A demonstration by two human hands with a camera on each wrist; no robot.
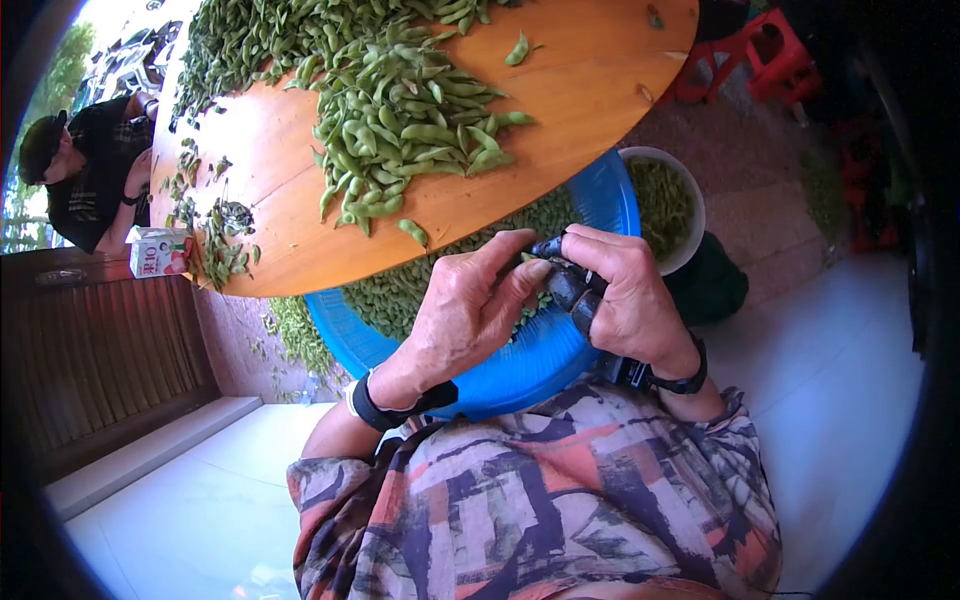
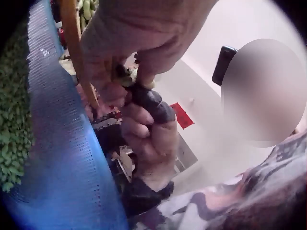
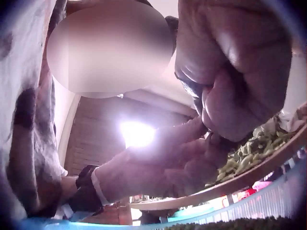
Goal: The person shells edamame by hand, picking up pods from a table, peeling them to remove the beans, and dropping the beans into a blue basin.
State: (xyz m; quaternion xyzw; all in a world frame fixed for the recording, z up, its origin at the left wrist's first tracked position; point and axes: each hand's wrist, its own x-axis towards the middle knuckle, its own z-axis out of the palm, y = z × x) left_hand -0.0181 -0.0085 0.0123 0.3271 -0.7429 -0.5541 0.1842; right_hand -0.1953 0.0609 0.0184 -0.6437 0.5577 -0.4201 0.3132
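Both hands meet over a wide blue basket holding many shelled green beans. My left hand pinches a small green bean pod between thumb and forefinger. My right hand grips the same pod from the other side, its thumb and forefinger wrapped in black coverings. In the left wrist view, a pale green bit of the pod shows between the fingertips; the fingers hide most of it. The right wrist view shows the curled right fingers close against the left hand.
An orange wooden table bears a heap of bean pods, with a drink carton at its left edge. A white bucket of green husks stands right of the basket. Red stools stand behind; a person sits across.
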